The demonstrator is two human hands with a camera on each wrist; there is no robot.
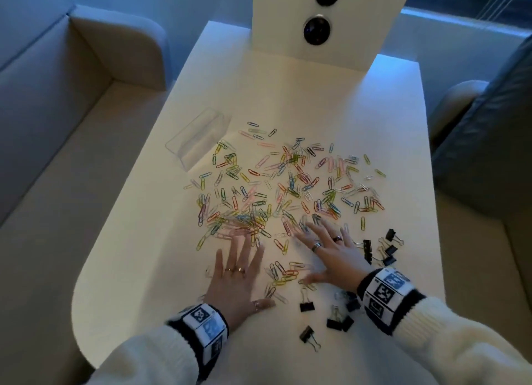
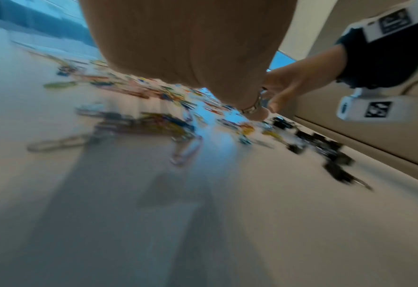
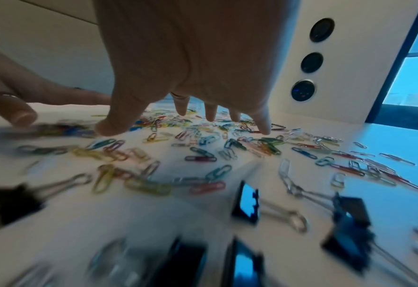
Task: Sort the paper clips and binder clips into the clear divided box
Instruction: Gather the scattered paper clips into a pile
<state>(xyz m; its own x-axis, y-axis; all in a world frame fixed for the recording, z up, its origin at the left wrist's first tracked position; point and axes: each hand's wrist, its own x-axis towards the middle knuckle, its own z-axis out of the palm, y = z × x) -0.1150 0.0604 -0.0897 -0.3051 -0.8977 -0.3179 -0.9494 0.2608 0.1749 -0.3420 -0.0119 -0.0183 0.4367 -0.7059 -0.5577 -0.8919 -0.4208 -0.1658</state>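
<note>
Lots of colored paper clips (image 1: 276,189), too many to count. About ten black binder clips (image 1: 339,318). One clear box (image 1: 198,138).

no readable text, only coded square markers on wrist bands (image 1: 387,294)

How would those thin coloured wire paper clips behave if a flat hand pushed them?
The thin coloured wire paper clips lie flat on the smooth white table, so they would probably slide, not roll. Many overlap, so some may snag and drag together.

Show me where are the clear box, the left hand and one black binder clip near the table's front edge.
clear box (image 1: 198,138): head view, on its transparent wall.
left hand (image 1: 237,281): head view, back of the hand.
black binder clip (image 1: 307,334): head view, its black body.
</note>
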